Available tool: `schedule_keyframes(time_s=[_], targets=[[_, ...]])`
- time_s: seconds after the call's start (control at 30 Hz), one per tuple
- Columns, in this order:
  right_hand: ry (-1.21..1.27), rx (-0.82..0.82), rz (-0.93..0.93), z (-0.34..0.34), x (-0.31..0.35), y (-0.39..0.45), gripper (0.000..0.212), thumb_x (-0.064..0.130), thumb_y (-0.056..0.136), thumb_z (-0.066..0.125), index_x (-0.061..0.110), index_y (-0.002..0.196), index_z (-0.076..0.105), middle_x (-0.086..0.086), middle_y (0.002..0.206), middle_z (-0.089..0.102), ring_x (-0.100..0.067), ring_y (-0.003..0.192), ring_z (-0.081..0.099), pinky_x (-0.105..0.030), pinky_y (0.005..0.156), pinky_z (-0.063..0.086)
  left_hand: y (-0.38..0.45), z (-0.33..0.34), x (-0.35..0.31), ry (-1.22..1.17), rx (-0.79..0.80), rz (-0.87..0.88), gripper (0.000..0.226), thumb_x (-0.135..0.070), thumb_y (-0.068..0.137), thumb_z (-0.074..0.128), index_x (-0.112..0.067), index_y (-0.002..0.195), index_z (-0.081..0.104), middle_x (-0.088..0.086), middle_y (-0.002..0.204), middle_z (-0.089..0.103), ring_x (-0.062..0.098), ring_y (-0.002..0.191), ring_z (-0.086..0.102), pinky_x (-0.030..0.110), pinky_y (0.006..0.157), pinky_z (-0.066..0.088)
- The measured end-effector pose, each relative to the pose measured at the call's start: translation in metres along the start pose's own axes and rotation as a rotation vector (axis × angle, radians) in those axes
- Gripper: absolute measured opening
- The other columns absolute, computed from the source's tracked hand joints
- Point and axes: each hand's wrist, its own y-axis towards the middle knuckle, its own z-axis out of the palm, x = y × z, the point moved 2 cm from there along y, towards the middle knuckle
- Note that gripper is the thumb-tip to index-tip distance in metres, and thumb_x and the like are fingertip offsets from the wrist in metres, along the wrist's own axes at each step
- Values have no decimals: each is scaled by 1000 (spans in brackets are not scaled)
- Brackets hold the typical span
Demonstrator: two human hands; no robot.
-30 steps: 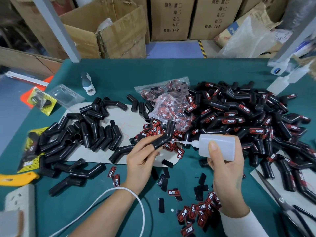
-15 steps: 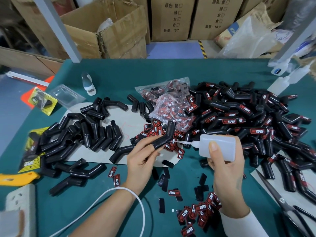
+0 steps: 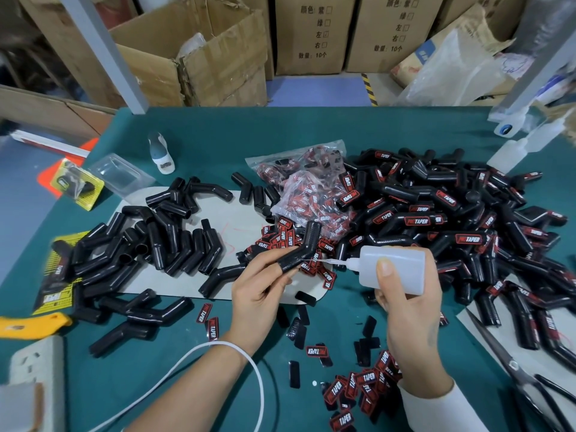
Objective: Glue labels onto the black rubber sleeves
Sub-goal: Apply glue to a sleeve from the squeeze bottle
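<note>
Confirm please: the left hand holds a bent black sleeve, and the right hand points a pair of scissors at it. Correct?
Not quite. In the head view the right hand holds a translucent glue bottle, nozzle aimed at the bent black sleeve in the left hand. The scissors lie untouched on the table.

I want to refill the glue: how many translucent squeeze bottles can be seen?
2. One bottle is in the right hand, nozzle toward the held sleeve; the other bottle lies at the table's far right edge. More may be hidden there.
</note>
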Motion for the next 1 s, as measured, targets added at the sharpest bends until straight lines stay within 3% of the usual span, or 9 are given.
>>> schedule_keyframes(time_s=[0.13,0.3,0.6,0.7,0.8,1.0], targets=[[1,-16,15,0,1,0,40,66,88,69,34,111,63,8,95,69,-8,79,63,-17,65,52,0,0,1,-2,0,-2,20,-9,99,65,-1,110,79,4,124,71,28,110,68,56,77,61],[-19,-3,14,1,1,0,43,70,85,69,36,110,63,7,100,71,-9,87,68,-19,69,54,0,0,3,0,7,15,20,-10,99,65,-5,114,79,2,125,71,29,112,68,58,79,60],[-5,10,6,1,0,-1,22,54,90,68,40,106,63,10,98,70,-6,87,68,-19,71,55,1,2,0,-4,3,14,22,-16,101,65,-2,111,79,0,125,70,28,111,68,56,80,59],[-17,12,5,1,0,-2,23,55,90,68,40,107,63,10,98,71,-7,88,68,-20,72,56,0,2,0,24,2,31,20,-14,99,65,-3,109,79,-5,125,70,24,112,68,51,86,59],[-13,10,12,1,0,-1,23,54,89,68,39,106,63,9,99,70,-8,89,68,-20,71,55,0,1,0,-9,14,-4,22,-16,100,64,-4,111,79,-3,125,70,28,111,68,60,81,59],[-7,11,15,2,2,-2,34,62,88,70,36,109,64,8,100,71,-8,90,68,-19,71,54,-1,1,0,-7,15,2,22,-19,101,64,-6,113,79,-5,126,69,28,111,67,62,80,58]])
